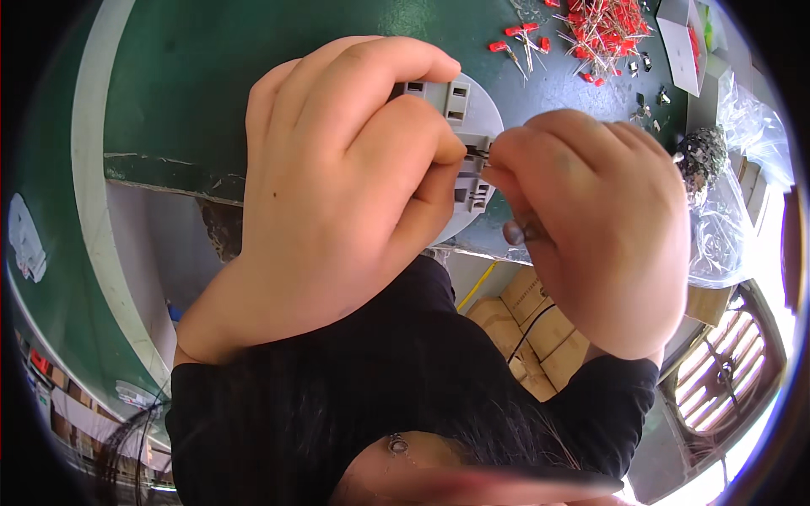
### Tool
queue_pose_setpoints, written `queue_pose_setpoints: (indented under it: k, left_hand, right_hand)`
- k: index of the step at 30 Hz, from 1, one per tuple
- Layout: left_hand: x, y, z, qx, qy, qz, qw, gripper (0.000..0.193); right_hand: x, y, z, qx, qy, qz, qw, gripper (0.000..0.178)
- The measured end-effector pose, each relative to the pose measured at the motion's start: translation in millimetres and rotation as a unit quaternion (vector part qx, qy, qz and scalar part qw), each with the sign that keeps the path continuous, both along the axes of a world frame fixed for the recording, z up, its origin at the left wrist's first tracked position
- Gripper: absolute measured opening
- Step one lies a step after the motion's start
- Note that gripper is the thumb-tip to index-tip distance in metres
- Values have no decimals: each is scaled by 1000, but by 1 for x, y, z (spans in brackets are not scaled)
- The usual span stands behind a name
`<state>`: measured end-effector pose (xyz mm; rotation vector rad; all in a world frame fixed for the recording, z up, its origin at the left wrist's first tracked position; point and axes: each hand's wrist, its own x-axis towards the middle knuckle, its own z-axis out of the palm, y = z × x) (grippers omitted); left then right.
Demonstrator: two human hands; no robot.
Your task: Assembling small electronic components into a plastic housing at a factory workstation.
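Observation:
A round light-grey plastic part (487, 105) with raised slotted blocks lies near the table's front edge. My left hand (350, 160) is closed over its left side; a finger reaches its far rim, while thumb and index finger pinch near the middle block. From the right, my right hand (599, 207) comes in closed, fingertips at the same block. A slim tool with a rounded end (515, 232) shows under its fingers; its kind is unclear. Small dark metal pieces (477, 153) sit between the two sets of fingertips, and the fingers partly hide them.
On the green table (186, 93), a heap of red two-legged components (603, 29) lies at the far right. Several small metal pieces (662, 97) are scattered nearby. Clear plastic bags (721, 228) rest along the right edge. Below stand cardboard boxes (506, 325) and a fan (726, 367).

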<state>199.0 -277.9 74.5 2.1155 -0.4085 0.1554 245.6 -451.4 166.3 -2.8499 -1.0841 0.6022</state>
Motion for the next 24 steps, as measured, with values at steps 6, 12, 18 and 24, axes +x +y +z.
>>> queue_pose_setpoints:
  k: [6,12,18,24]
  left_hand:
    - [1,-1,3,13,-15,-6,1000,22]
    - [-3,-6,17,-15,69,36,997,20]
    - [2,-6,5,-11,31,31,999,20]
    - [0,-2,-3,4,-8,12,1000,19]
  right_hand:
    - [-9,-7,-6,59,-65,-31,996,23]
    - [-12,-3,-4,42,-60,16,997,25]
    - [-57,-8,-26,-79,-270,18,959,18]
    - [-31,-30,-25,338,-35,-126,932,22]
